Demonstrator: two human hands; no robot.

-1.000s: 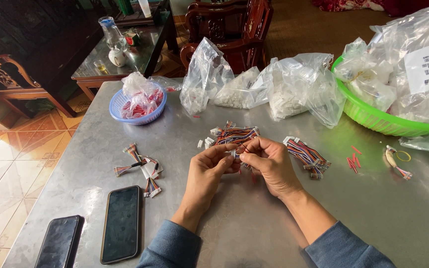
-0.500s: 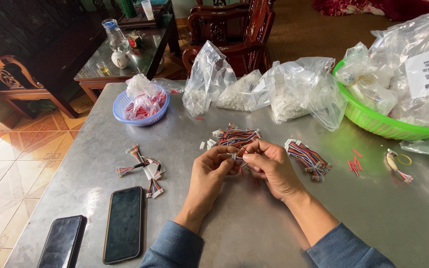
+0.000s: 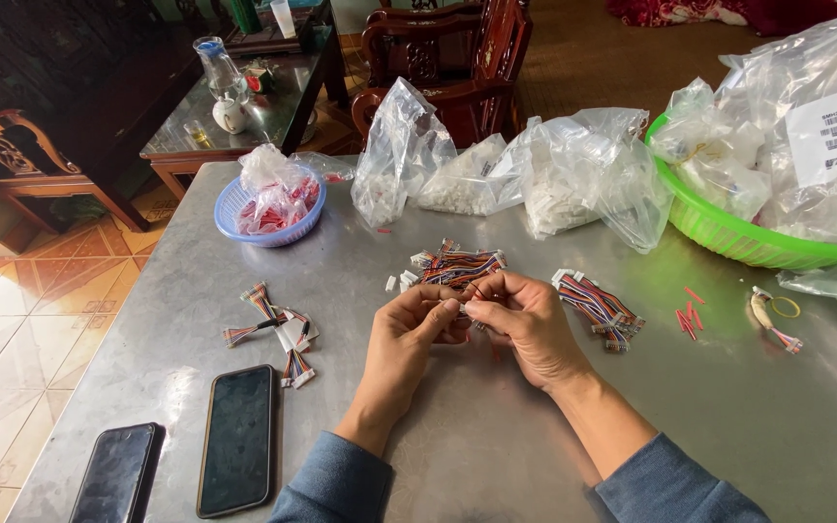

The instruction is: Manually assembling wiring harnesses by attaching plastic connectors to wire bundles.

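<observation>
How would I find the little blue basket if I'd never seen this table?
Start at the grey metal table and go to its far left corner. The blue basket sits there, small and round, holding a clear bag of red bits. The other basket is big, green and far right.

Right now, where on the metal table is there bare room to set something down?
Bare metal lies in front of the right hand, toward the near-right table edge, and between the two black phones and the left hand. Crowded: the clear plastic bags, green basket and multicoloured wire bundles.
</observation>
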